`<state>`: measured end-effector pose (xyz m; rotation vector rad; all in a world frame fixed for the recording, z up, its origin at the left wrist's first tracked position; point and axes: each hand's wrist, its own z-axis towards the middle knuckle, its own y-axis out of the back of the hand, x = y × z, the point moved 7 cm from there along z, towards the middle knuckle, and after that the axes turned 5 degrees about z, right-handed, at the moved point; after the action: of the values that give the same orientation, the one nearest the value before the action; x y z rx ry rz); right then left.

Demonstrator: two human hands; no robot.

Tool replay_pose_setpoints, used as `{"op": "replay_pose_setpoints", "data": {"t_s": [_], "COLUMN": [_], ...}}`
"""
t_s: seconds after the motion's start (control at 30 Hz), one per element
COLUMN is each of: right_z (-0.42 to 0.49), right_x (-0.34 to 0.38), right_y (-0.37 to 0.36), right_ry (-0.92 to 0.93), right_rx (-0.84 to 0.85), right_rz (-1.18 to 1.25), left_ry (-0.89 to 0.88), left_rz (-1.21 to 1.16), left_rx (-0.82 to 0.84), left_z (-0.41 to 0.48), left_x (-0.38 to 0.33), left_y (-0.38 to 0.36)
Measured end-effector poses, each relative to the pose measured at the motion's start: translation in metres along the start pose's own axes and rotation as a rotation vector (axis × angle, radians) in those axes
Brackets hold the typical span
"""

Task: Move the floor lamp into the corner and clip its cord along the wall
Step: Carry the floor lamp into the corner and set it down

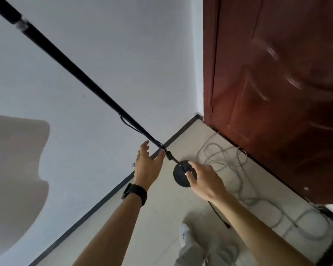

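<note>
The floor lamp's thin black pole (69,64) runs from the upper left down to a round black base (179,176) on the tiled floor near the corner. A black cord (128,124) loops along the lower pole. My left hand (147,164) is open beside the bottom of the pole, its thumb touching the pole just above the base. My right hand (204,179) rests on the base's right side, fingers spread over it. A black cord end (219,215) trails on the floor under my right forearm.
A white wall (104,54) with a dark baseboard (96,200) meets a red-brown wooden door (277,93) at the corner. A grey cable (238,169) lies coiled on the floor along the door. My white shoe (186,233) stands below.
</note>
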<state>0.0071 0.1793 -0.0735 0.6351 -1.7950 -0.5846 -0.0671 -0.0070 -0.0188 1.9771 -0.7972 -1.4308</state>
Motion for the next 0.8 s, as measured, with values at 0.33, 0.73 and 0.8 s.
{"op": "replay_pose_setpoints", "data": {"t_s": [0.33,0.73,0.8], "right_z": [0.123,0.173,0.164], "right_x": [-0.017,0.009,0.02], "right_y": [-0.093,-0.13,-0.131], "right_ry": [0.053,0.383,0.397], "right_rx": [0.265,0.159,0.188], "right_rz": [0.092,-0.201,-0.223], "left_ry": [0.063,0.223,0.263], "left_rz": [-0.421,-0.875,-0.888], "left_rx": [-0.173,-0.285,-0.332], "left_z": [0.074,0.116,0.109], "left_x": [-0.002,0.017,0.021], "left_y": [-0.015,-0.017,-0.008]}}
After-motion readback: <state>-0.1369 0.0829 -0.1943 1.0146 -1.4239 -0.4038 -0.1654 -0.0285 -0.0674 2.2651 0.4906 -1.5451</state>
